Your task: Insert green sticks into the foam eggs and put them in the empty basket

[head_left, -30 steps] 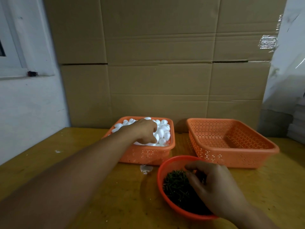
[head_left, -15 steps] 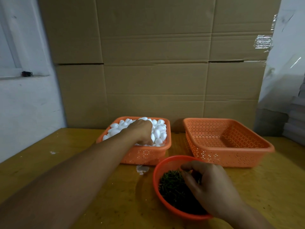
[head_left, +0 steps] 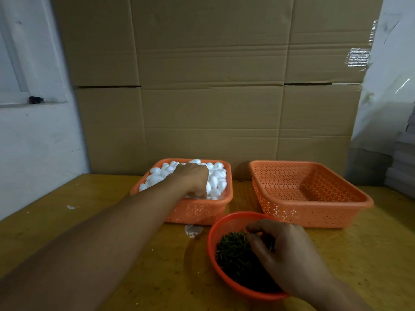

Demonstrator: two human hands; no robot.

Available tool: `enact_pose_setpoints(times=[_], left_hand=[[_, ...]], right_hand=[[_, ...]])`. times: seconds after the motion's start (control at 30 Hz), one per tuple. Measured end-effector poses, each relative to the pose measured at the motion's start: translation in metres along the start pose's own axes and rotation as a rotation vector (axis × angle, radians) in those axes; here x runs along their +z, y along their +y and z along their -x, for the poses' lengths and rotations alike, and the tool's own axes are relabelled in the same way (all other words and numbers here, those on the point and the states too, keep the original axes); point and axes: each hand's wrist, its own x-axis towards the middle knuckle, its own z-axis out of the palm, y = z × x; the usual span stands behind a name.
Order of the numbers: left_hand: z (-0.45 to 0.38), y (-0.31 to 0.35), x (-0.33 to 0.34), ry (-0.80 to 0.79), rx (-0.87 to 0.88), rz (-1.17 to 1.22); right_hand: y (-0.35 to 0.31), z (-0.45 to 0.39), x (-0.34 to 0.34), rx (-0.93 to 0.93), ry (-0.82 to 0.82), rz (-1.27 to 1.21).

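White foam eggs fill the left orange basket. My left hand lies knuckles-up on the pile, its fingers curled down around an egg that is mostly hidden. The empty orange basket stands to the right. In front, a round orange bowl holds a heap of short green sticks. My right hand reaches into the bowl, thumb and forefinger pinched together in the sticks at its far side.
Everything rests on a yellow wooden table. A white smear marks the wood between bowl and egg basket. A wall of cardboard boxes closes off the back. Stacked grey items sit at the far right.
Both hands have stayed in their containers. My right fingers have drawn closer together in the sticks. The view has shifted slightly.
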Motion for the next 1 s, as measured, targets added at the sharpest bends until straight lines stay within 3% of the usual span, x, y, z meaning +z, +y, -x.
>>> enact_pose_setpoints(times=[0.23,0.37,0.77,0.87,1.0], left_hand=[[0.0,0.001,0.002,0.066,-0.007,-0.016],[0.003,0.0,0.002,0.28,0.084,-0.059],[0.058,0.026,0.021,0.724,0.256,0.742],[0.075,0.04,0.028,0.738,0.357,0.829],[0.093,0.053,0.037,0.637,0.449,0.87]], right_hand=[[0.0,0.0,-0.001,0.004,-0.005,0.007],[0.0,0.0,-0.002,0.001,-0.015,0.008],[-0.004,0.0,-0.007,0.005,-0.13,0.116],[-0.004,0.0,-0.009,-0.014,-0.218,0.199],[-0.007,0.004,-0.009,-0.031,-0.304,0.275]])
